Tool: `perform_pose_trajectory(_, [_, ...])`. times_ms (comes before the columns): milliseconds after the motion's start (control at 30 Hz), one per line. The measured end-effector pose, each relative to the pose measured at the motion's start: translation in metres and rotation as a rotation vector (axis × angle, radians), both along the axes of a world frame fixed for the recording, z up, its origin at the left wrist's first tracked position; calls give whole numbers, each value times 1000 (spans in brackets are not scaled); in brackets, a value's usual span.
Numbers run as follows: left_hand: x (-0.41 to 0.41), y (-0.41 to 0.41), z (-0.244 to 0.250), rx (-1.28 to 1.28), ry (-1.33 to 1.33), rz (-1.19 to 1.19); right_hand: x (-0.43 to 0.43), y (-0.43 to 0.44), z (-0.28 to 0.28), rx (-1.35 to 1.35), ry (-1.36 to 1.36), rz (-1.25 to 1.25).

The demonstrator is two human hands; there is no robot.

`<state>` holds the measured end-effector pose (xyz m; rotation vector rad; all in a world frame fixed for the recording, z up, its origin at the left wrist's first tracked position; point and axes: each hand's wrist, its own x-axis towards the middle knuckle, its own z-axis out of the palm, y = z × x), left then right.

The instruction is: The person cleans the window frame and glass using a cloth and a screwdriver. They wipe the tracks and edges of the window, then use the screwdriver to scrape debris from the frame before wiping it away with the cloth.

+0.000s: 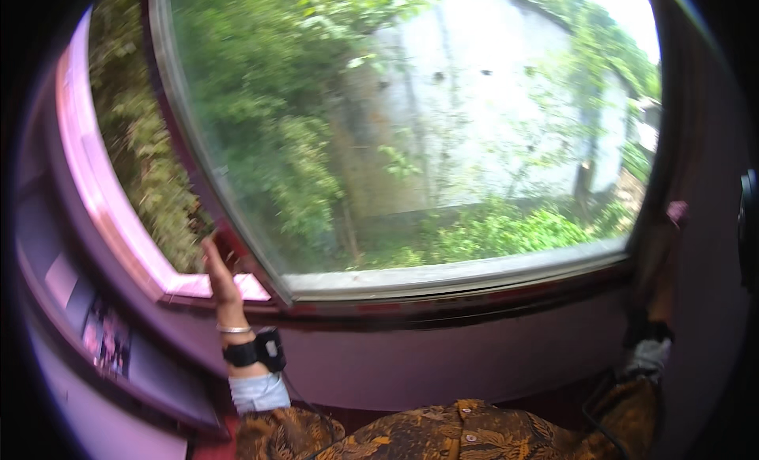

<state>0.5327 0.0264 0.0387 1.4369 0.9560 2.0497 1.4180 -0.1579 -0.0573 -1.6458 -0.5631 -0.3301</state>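
My left hand (222,276) is raised, fingers pointing up, at the lower left of a large glass window sash (379,282). Seen nearly edge-on, it is flat beside the dark red upright (237,252) of the sash and seems to touch it. No object shows in it. My right hand (663,258) is up in deep shadow, close to the right side of the window frame (643,234). A small pink thing (677,211) shows at its upper end. Whether the hand holds it, and how its fingers lie, is too dark to see.
Left of the sash is a gap with a sunlit sill (184,287). Below the window runs a purple-tinted wall (450,359). At the lower left, a ledge (166,365) bears a picture-like item (107,338). Through the glass are foliage (267,133) and a pale wall (474,104).
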Motion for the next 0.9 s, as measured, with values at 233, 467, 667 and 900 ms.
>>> perform_pose_trajectory(233, [14, -45, 26, -107, -6, -269, 33, 57, -24, -74, 87, 54])
perform_pose_trajectory(467, [12, -33, 23, -125, -81, -451, 41, 63, -39, -86, 76, 55])
perform_pose_trajectory(667, [-7, -23, 17, -154, -18, -348, 30, 74, -51, -89, 93, 83])
perform_pose_trajectory(900, [-9, -22, 17, -117, 67, -364, 9, 85, -49, -104, 105, 90])
